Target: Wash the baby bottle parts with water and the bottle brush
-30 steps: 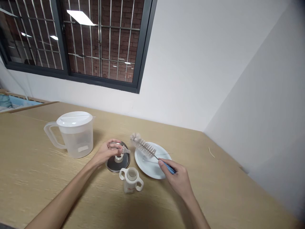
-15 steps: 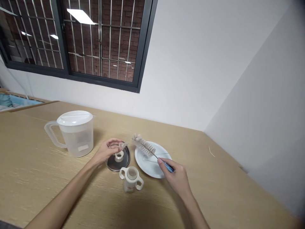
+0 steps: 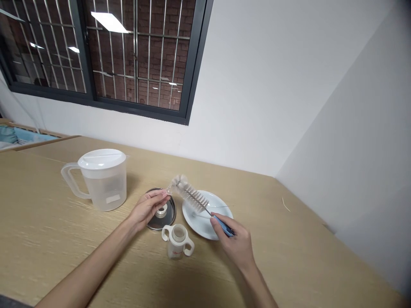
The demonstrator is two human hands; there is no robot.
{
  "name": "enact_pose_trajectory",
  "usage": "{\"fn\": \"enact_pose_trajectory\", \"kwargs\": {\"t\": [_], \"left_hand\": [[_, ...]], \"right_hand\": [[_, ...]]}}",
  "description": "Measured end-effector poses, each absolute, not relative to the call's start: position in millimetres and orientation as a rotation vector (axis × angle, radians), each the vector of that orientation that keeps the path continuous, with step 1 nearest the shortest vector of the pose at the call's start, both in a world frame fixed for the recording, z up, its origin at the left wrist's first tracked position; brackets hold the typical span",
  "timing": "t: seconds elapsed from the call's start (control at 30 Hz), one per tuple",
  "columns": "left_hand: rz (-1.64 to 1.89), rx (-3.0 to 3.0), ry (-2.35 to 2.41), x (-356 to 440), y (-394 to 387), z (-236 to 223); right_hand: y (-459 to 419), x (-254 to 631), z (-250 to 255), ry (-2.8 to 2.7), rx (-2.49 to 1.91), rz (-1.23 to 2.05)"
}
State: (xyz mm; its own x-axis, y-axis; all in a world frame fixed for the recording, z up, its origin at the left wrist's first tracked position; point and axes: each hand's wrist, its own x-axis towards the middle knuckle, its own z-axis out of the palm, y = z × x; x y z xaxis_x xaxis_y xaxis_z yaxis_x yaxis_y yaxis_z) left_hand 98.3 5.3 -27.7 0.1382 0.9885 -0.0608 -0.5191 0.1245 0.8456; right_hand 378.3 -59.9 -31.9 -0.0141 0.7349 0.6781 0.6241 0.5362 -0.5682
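We judge the step in hand to be bringing the bottle brush (image 3: 191, 195) up to the small clear piece (image 3: 168, 190); the next move seems to call for lining the two up and holding the piece steady. The fingers of our left hand (image 3: 146, 209) pinch that piece above the metal tray (image 3: 157, 222), on which a white ring (image 3: 162, 209) sits. The fingers of our right hand (image 3: 233, 239) are closed around the brush's blue handle.

The brush is in the air, its bristles partly over the white plate (image 3: 202, 229). Its long axis runs aslant: the handle end lies toward the near edge and the right edge of the tabletop (image 3: 305, 256), while the bristled tip points toward the far edge and the left. That tip is at the clear piece, though whether they touch we cannot tell. Nearer the near edge, the two-handled bottle (image 3: 176, 248) stands upright, mouth up.
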Motion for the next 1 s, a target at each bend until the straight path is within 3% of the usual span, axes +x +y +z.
{"fn": "enact_pose_trajectory", "kwargs": {"t": [0.37,1.0], "left_hand": [[1.302,0.713,0.711,102.2,1.6,-21.6],[1.418,0.667,0.644,98.9,5.1,-24.1]], "right_hand": [[-55.1,378.5,-37.9,-1.791,-1.026,-0.028],[-50.8,387.7,-38.4,-1.714,-1.129,0.002]]}}
